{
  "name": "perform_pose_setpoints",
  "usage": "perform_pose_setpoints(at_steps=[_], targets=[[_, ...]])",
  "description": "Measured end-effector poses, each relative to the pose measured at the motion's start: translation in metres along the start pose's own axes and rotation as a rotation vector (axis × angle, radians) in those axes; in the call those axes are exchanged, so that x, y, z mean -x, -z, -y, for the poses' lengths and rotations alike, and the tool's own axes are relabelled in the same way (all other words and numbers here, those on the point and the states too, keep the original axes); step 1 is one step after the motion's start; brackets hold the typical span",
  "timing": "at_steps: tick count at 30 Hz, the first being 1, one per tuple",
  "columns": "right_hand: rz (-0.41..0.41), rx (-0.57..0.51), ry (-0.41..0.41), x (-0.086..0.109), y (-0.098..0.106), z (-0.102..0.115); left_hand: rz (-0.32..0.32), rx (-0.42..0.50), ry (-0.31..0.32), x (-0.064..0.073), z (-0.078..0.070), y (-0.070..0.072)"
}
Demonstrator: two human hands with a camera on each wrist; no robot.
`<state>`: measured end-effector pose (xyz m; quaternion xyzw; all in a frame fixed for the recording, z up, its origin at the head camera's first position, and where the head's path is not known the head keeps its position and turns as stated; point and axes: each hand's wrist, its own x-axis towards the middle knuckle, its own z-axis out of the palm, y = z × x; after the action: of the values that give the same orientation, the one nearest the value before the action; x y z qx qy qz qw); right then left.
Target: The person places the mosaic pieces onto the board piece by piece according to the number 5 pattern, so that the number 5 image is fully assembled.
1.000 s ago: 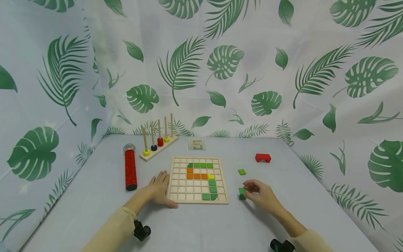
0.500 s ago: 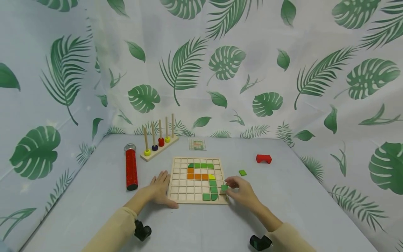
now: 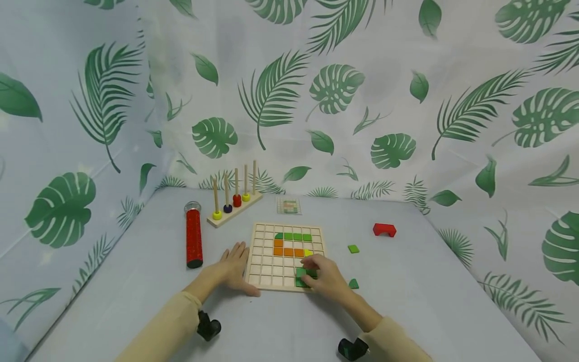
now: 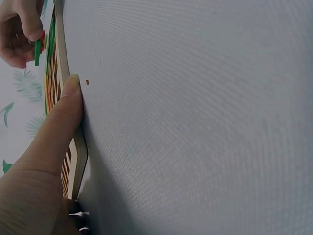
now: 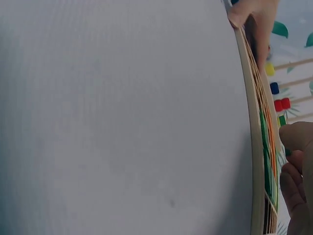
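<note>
A wooden grid board lies on the table, its cells partly filled with green, orange and yellow tiles. At its left edge rests my left hand, fingers spread along the frame and thumb at the near corner. My right hand pinches a green square tile between thumb and fingers, over the lower right part of the board. From the left wrist, that tile appears on edge, raised above the board. Some green tiles on the board are partly hidden behind the right hand.
Right of the board lie a light green tile and a darker green rounded piece. Farther back are a red arch block, a pattern card and a peg stand with beads. A red tube lies left.
My right hand has moved left from beside the board to over it, carrying the green tile. The green rounded piece stays behind on the table. My left hand keeps its place.
</note>
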<state>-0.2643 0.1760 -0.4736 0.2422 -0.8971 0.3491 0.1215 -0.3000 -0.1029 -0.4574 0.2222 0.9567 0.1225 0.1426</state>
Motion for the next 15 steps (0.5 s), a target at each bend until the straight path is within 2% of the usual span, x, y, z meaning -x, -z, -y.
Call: perform_pose_setpoints(at_steps=[10, 15], targets=[[0.073, 0.028, 0.025, -0.001, -0.017, 0.006, 0.001, -0.003, 0.012, -0.001, 0.0, -0.001], [0.084, 0.047, 0.037, -0.002, -0.02, 0.01, -0.003, -0.002, 0.008, -0.001, 0.0, -0.001]])
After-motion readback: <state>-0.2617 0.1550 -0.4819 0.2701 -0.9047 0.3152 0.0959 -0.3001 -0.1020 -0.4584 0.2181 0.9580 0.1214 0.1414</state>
